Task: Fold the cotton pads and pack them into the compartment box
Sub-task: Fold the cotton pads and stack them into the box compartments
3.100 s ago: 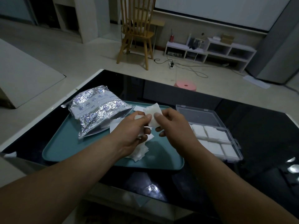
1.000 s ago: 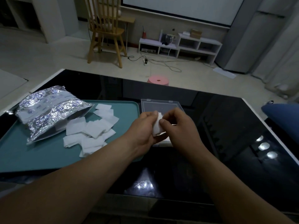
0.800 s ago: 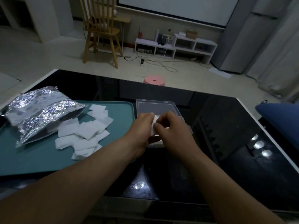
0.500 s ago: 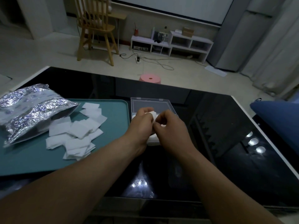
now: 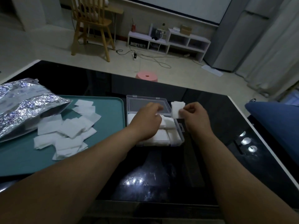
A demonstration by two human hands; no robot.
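Observation:
A clear compartment box (image 5: 181, 136) sits on the black table with its lid (image 5: 142, 103) folded back. White folded pads (image 5: 163, 136) fill its compartments. My right hand (image 5: 195, 118) pinches one folded cotton pad (image 5: 176, 109) in the air just right of the lid. My left hand (image 5: 146, 122) hovers over the box's back compartments with its fingers bent down; nothing shows in its grip. Several loose cotton pads (image 5: 71, 128) lie heaped on a teal tray (image 5: 22, 156) to the left.
A crinkled silver foil bag (image 5: 24, 105) lies open on the tray's far left. The glossy black table (image 5: 161, 175) has a white edge on the right, with a blue cushion (image 5: 278, 122) beyond it. A pink stool (image 5: 146, 76) and a wooden chair (image 5: 92, 25) stand on the floor behind.
Both hands held the pad together over the box. My left hand has let go and dropped toward the compartments; my right hand has carried the pad up and to the right.

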